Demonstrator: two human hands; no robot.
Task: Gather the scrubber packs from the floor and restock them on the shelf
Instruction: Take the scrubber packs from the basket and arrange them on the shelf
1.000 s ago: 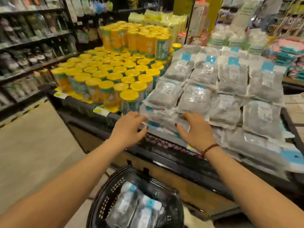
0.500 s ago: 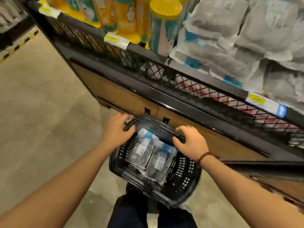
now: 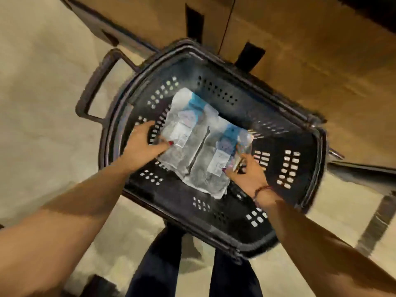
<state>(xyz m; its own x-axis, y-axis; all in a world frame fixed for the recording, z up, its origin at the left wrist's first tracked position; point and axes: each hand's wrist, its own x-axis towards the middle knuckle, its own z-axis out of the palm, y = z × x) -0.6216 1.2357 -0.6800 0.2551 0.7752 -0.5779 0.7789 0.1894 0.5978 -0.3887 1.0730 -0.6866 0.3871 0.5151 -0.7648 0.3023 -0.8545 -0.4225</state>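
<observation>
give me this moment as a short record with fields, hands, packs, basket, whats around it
left hand: on the left edge of the left scrubber pack, thumb on top
right hand: at the right edge of the right scrubber pack, fingertips touching it
packs: two, side by side, lying flat in the basket
basket: black, perforated, on the floor, one handle folded out to the left
behind basket: brown cabinet front
grip: not yet closed on either pack
</observation>
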